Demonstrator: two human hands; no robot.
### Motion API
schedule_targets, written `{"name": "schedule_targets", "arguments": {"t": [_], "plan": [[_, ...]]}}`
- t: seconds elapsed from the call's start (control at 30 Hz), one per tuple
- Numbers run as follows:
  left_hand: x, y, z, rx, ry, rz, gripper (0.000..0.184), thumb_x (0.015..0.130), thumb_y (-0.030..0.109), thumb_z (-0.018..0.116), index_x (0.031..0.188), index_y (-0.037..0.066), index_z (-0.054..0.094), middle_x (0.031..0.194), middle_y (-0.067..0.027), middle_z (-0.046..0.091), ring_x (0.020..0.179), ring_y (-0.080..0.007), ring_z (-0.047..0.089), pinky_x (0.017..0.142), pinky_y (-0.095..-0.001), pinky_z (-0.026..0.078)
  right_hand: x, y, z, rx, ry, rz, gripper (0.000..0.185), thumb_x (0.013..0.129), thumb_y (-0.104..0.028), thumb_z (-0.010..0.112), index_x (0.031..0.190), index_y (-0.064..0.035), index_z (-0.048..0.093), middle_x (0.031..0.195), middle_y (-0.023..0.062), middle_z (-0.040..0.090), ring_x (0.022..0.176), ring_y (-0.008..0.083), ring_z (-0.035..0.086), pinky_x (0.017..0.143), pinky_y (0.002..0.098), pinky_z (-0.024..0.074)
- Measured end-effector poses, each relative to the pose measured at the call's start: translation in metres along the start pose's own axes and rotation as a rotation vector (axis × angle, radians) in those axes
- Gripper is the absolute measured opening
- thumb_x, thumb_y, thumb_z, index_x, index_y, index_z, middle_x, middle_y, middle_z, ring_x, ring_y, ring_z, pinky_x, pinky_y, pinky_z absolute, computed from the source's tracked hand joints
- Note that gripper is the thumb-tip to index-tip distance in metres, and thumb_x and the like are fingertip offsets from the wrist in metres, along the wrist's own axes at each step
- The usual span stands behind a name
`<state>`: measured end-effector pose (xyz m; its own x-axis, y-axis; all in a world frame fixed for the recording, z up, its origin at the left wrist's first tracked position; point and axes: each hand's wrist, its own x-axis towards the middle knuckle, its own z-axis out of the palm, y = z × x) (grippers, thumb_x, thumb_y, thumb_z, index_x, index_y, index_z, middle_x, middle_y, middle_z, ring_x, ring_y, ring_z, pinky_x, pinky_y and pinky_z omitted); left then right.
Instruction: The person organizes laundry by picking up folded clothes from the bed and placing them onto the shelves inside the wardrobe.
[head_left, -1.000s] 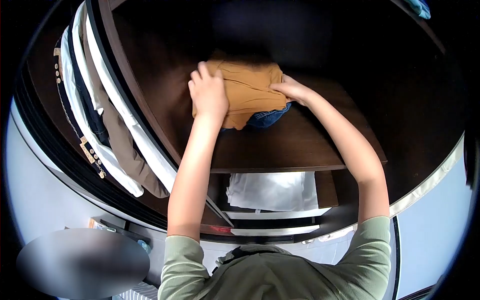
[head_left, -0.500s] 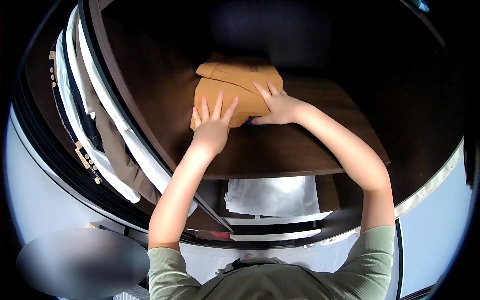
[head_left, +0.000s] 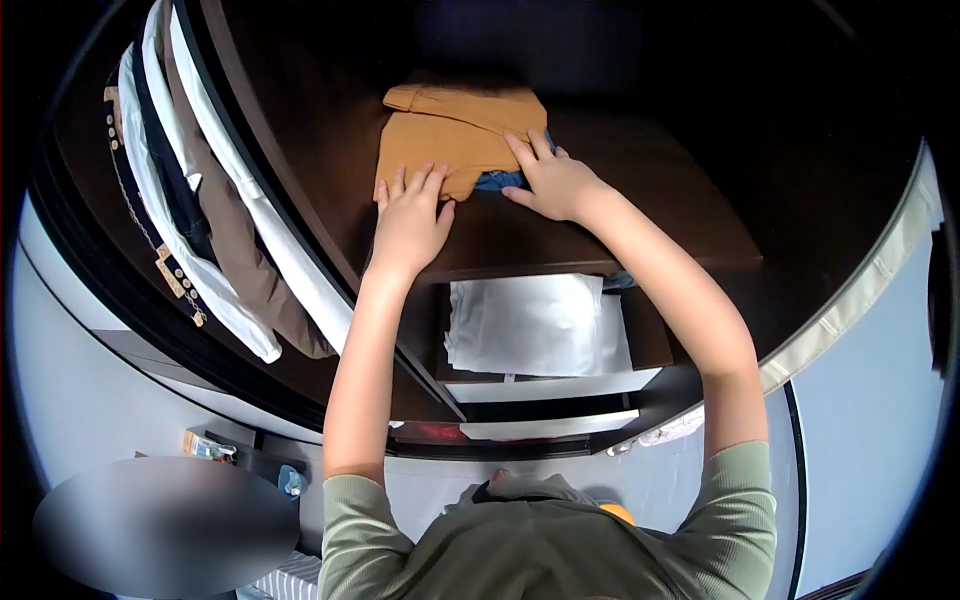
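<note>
A folded orange-brown garment lies on a dark wooden shelf, on top of folded blue denim that shows at its front and right edges. My left hand rests its fingertips on the garment's front left part, fingers spread, holding nothing. At the right side, my right hand is open too, its fingers on the garment's right edge and its thumb near the denim.
Clothes in white, brown and dark colours hang at the left behind an upright panel. On a lower shelf lies folded white cloth, above a drawer front. A pale curtain-like strip curves at the right.
My hands went from gripping the orange-brown garment's sides to lying spread on it. Since half a second ago, the shelf, garment and lower cloth appear higher in view, and more denim shows.
</note>
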<state>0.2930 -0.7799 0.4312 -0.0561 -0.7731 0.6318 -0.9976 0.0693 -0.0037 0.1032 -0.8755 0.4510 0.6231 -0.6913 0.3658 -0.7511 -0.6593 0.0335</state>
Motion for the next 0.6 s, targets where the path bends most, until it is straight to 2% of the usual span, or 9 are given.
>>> {"name": "schedule_targets", "arguments": {"t": [0.1, 0.2, 0.23, 0.27, 0.33, 0.37, 0.47, 0.53, 0.6], "plan": [[-0.010, 0.011, -0.008, -0.127, 0.071, -0.044, 0.040, 0.081, 0.021, 0.054, 0.119, 0.009, 0.048, 0.123, -0.0115, 0.049, 0.122, -0.0355, 0.035, 0.101, -0.0438, 0.028, -0.018, -0.005, -0.008, 0.124, -0.080, 0.047, 0.069, 0.085, -0.045, 0.045, 0.138, -0.0128, 0.016, 0.140, 0.0239, 0.019, 0.116, 0.0417, 0.041, 0.093, 0.0447, 0.0387], [-0.021, 0.025, -0.022, -0.289, 0.114, -0.105, 0.032, 0.080, 0.021, 0.055, 0.110, 0.010, 0.055, 0.112, -0.0110, 0.056, 0.110, -0.0322, 0.047, 0.091, -0.0367, 0.039, -0.036, -0.006, 0.000, 0.001, 0.063, 0.004, 0.064, 0.086, -0.043, 0.045, 0.136, -0.0109, 0.021, 0.135, 0.0270, 0.027, 0.108, 0.0390, 0.048, 0.089, 0.0390, 0.0425], [-0.026, 0.030, -0.029, -0.377, 0.082, -0.156, 0.030, 0.080, 0.021, 0.055, 0.109, 0.010, 0.056, 0.110, -0.0110, 0.057, 0.107, -0.0315, 0.050, 0.088, -0.0362, 0.041, -0.044, -0.005, 0.009, -0.027, 0.268, -0.031, 0.052, 0.086, -0.040, 0.046, 0.127, -0.0085, 0.039, 0.126, 0.0228, 0.042, 0.104, 0.0352, 0.052, 0.087, 0.0377, 0.0436], [-0.031, 0.035, -0.033, -0.464, 0.049, -0.208, 0.029, 0.080, 0.021, 0.055, 0.107, 0.010, 0.057, 0.107, -0.0110, 0.058, 0.104, -0.0307, 0.053, 0.086, -0.0357, 0.043, -0.052, -0.007, 0.006, 0.042, 0.243, -0.034, 0.048, 0.086, -0.039, 0.047, 0.122, -0.0079, 0.045, 0.121, 0.0205, 0.047, 0.103, 0.0334, 0.053, 0.086, 0.0374, 0.0440], [-0.042, 0.044, -0.033, -0.548, 0.212, -0.155, 0.019, 0.080, 0.013, 0.055, 0.098, 0.007, 0.060, 0.095, -0.0117, 0.061, 0.092, -0.0278, 0.058, 0.081, -0.0321, 0.044, -0.065, -0.011, -0.008, 0.180, 0.197, -0.035, 0.040, 0.085, -0.037, 0.048, 0.111, -0.0069, 0.056, 0.112, 0.0157, 0.056, 0.101, 0.0298, 0.055, 0.085, 0.0367, 0.0449], [-0.047, 0.047, -0.033, -0.617, 0.261, -0.140, 0.017, 0.080, 0.010, 0.055, 0.095, 0.006, 0.060, 0.093, -0.0119, 0.061, 0.090, -0.0274, 0.059, 0.080, -0.0310, 0.044, -0.076, -0.019, -0.012, 0.240, 0.289, 0.001, 0.028, 0.083, -0.029, 0.053, 0.097, -0.0061, 0.063, 0.097, 0.0109, 0.063, 0.095, 0.0261, 0.057, 0.079, 0.0360, 0.0470], [-0.069, 0.063, -0.041, -0.896, 0.380, -0.113, 0.011, 0.079, -0.001, 0.054, 0.088, -0.001, 0.060, 0.087, -0.0096, 0.062, 0.082, -0.0187, 0.059, 0.077, -0.0262, 0.044, -0.117, -0.038, -0.024, 0.440, 0.420, 0.008, 0.023, 0.080, -0.020, 0.057, 0.098, -0.0066, 0.062, 0.093, 0.0127, 0.063, 0.089, 0.0271, 0.059, 0.073, 0.0348, 0.0484], [-0.091, 0.082, -0.062, -1.046, 0.438, -0.145, 0.007, 0.078, -0.004, 0.055, 0.083, -0.003, 0.059, 0.083, -0.0090, 0.062, 0.078, -0.0173, 0.058, 0.074, -0.0248, 0.045, -0.147, -0.047, -0.025, 0.624, 0.488, -0.053, 0.020, 0.078, -0.010, 0.058, 0.096, -0.0072, 0.063, 0.088, 0.0129, 0.063, 0.082, 0.0278, 0.060, 0.069, 0.0324, 0.0486], [-0.122, 0.096, -0.090, -0.946, 0.549, -0.049, 0.007, 0.076, -0.008, 0.054, 0.079, -0.004, 0.059, 0.076, -0.0105, 0.061, 0.071, -0.0173, 0.058, 0.067, -0.0243, 0.046, -0.188, -0.055, -0.020, 0.861, 0.448, -0.140, 0.020, 0.074, -0.002, 0.058, 0.093, -0.0032, 0.063, 0.087, 0.0117, 0.065, 0.078, 0.0247, 0.062, 0.067, 0.0301, 0.0494]]}}
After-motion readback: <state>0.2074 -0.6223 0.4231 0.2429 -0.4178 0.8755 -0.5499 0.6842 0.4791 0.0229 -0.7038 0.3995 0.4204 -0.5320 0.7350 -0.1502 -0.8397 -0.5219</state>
